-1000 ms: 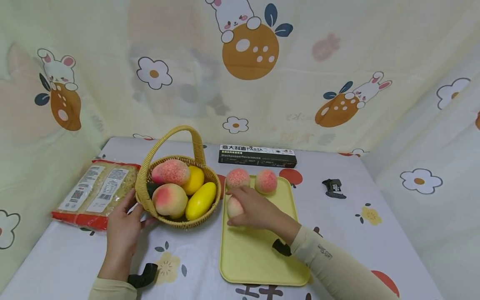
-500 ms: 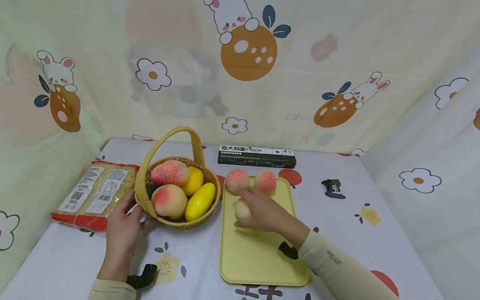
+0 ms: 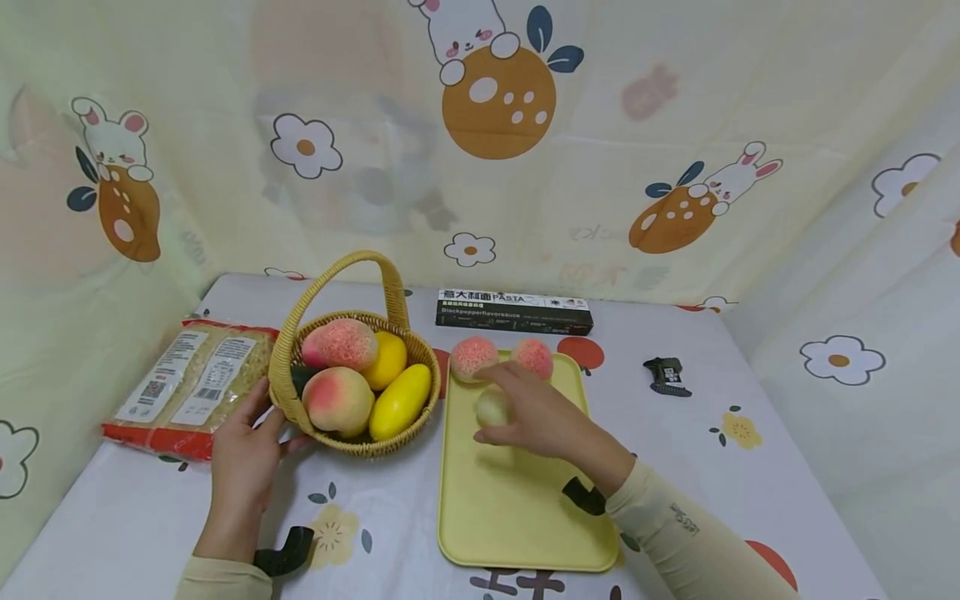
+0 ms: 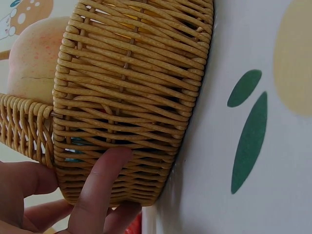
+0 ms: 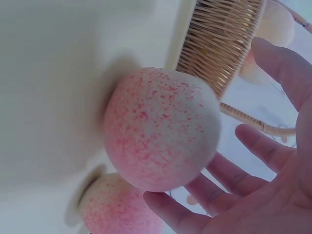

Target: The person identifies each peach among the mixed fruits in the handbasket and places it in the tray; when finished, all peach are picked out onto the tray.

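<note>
A peach [image 3: 493, 407] sits on the yellow tray [image 3: 525, 525], pale where the head view shows it and pink-speckled in the right wrist view. My right hand [image 3: 536, 412] is beside it, with thumb and fingers spread apart and fingertips close to its surface; whether they touch is unclear. Two more pink peaches, one left [image 3: 474, 358] and one right [image 3: 533, 358], stand at the tray's far end. With its fingertips, my left hand [image 3: 246, 458] touches the side of a wicker basket [image 4: 122, 92] near the handle's base. Inside are peaches, yellow fruits and something dark green, mostly hidden.
Left of the basket lies a clear bag of grain [image 3: 202, 387] with red edges. A black pasta box [image 3: 514, 313] is behind the tray. Farther right is a small black object [image 3: 667, 377] with a white label. A patterned curtain [image 3: 360, 217] hangs behind.
The right hand has shifted slightly right along the tray together with the nearest peach, and its fingers have spread wider. The left hand and basket have stayed put.
</note>
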`<state>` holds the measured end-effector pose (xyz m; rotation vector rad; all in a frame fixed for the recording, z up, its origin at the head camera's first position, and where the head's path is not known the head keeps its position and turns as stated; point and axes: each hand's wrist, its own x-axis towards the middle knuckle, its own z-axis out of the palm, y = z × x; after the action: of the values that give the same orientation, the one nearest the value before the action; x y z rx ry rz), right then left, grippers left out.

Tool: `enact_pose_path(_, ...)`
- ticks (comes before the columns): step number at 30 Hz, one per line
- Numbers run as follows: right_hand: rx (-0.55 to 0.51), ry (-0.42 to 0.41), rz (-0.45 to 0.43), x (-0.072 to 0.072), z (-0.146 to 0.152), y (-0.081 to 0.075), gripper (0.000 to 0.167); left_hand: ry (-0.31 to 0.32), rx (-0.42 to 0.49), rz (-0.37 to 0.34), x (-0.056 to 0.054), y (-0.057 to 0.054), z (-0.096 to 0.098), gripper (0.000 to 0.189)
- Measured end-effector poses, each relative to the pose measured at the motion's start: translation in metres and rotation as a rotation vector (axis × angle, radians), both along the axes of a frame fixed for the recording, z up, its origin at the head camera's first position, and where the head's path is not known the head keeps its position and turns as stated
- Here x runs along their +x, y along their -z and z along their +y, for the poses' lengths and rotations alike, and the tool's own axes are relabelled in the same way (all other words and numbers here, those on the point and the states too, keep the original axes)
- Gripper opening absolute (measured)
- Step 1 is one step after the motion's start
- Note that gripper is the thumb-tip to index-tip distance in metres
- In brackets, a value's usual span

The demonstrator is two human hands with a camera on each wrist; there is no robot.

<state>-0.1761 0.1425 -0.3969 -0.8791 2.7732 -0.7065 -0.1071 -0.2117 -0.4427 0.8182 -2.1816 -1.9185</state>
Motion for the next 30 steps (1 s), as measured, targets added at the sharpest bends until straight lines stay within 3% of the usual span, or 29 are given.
enact_pose_path(13, -0.104, 0.043, -0.004, 0.013, 0.012, -0.021, 0.080, 0.001, -0.002, -0.001, -0.001, 0.001, -0.001, 0.060)
enact_pose_path(20, -0.210, 0.040, 0.007, 0.022, 0.027, -0.023, 0.078, 0.001, -0.009, -0.002, -0.001, -0.001, 0.000, 0.058)
enact_pose_path(24, -0.262, 0.032, 0.032, 0.019, 0.030, -0.022, 0.077, -0.002, 0.002, -0.005, -0.002, -0.001, 0.000, 0.059)
enact_pose_path(30, -0.329, 0.021, -0.036, 0.011, 0.020, -0.025, 0.080, 0.001, 0.003, -0.007, -0.001, 0.000, -0.001, 0.058)
